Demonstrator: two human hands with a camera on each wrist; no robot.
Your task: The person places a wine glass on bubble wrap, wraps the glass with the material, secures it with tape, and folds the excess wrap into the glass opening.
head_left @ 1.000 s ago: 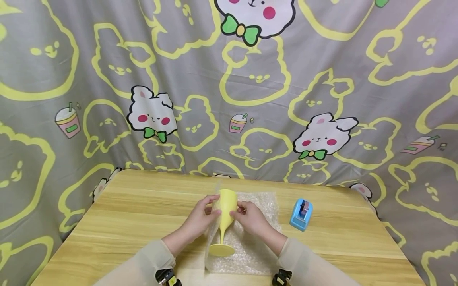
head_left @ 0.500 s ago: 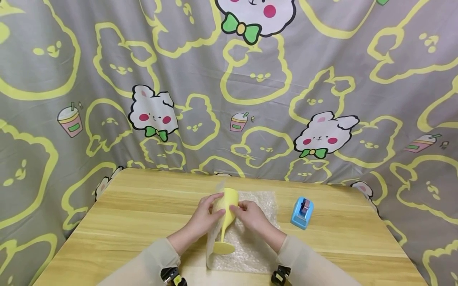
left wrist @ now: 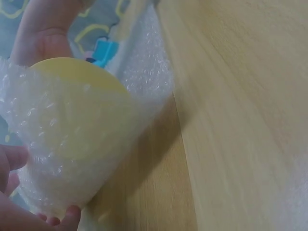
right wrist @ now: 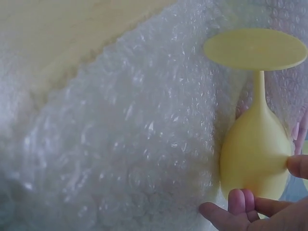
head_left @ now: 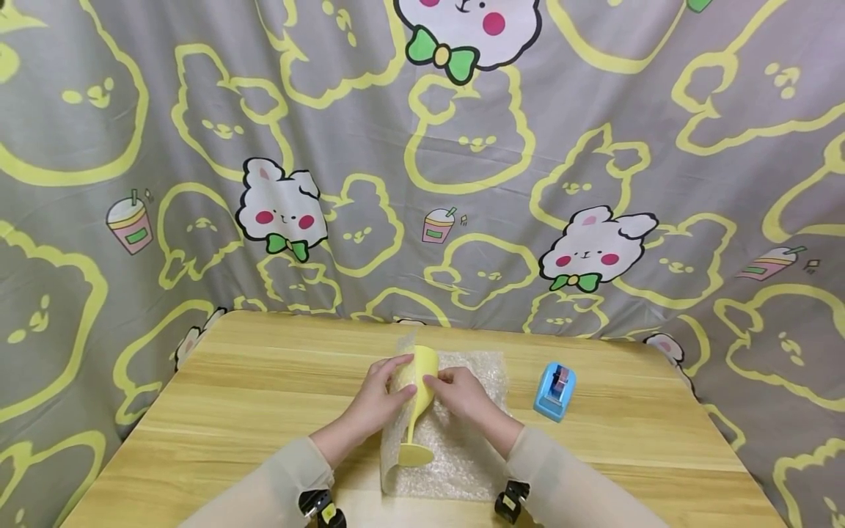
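Note:
A yellow wine goblet lies tilted over a sheet of bubble wrap, its round foot toward the person. My right hand grips the goblet's bowl between thumb and fingers, as the right wrist view shows on the goblet. On the other side, my left hand holds the wrap's left part folded up against the bowl. In the left wrist view that raised bubble wrap covers most of the bowl, and part of the yellow foot shows above it.
A blue tape dispenser stands on the wooden table to the right of the wrap. Behind the table hangs a grey patterned curtain.
The left hand has moved slightly right, bringing the wrap's left part up against the goblet. The goblet has shifted a little right, and its foot has tilted.

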